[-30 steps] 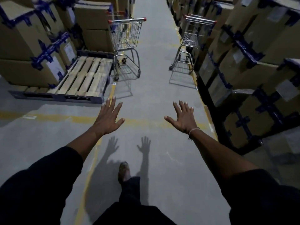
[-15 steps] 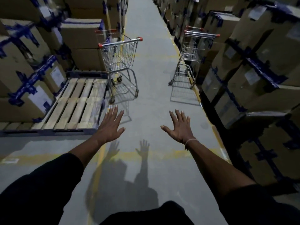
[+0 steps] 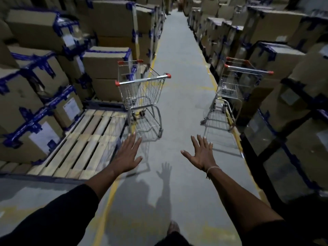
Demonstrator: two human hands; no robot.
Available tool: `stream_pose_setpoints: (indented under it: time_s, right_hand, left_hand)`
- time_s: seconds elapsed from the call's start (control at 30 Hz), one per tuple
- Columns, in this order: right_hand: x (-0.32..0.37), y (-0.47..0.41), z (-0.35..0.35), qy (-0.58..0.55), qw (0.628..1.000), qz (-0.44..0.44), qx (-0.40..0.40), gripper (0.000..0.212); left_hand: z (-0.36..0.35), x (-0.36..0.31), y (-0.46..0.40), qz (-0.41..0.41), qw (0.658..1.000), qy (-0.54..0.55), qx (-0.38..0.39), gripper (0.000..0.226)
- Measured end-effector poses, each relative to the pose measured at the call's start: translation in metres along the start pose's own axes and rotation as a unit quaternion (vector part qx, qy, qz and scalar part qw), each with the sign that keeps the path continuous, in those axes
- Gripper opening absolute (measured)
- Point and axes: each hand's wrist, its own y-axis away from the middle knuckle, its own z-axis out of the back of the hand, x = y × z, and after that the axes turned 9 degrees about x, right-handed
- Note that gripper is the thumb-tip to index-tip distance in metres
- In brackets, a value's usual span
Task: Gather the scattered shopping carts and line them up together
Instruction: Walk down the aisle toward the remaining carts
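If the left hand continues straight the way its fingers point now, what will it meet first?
Probably the left cart: the open left hand points at its lower frame, with only bare floor between. Depth is hard to judge.

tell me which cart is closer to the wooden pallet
The left cart: it stands right at the pallet's far corner, while the right cart sits across the aisle against the boxes.

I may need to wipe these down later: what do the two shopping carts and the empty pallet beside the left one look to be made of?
Left cart and right cart: shiny silver wire mesh and tube, apparently plated or polished metal, with red handle end caps that look like plastic. Pallet: pale, bare slats with gaps between them, seemingly unfinished wood, on a darker base whose material is unclear.
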Motion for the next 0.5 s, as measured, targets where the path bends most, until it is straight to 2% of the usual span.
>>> stream_pose_setpoints:
  time_s: [0.13,0.23,0.4,0.5]
  right_hand:
    - [0.0,-0.103,0.046,0.006,0.999,0.035,-0.004,0.116]
    - [0.005,-0.167,0.069,0.016,0.998,0.057,-0.001,0.117]
    - [0.019,-0.263,0.077,0.042,0.994,0.092,0.028,0.116]
    - [0.03,-0.324,0.075,0.043,0.993,0.101,0.041,0.122]
  left_hand:
    - [0.038,0.023,-0.09,0.039,0.999,0.01,-0.026,0.093]
    - [0.051,0.037,-0.14,0.061,0.997,0.027,-0.034,0.09]
    - [0.046,0.073,-0.204,0.081,0.996,0.039,-0.028,0.089]
    - [0.045,0.106,-0.248,0.069,0.996,0.04,-0.029,0.09]
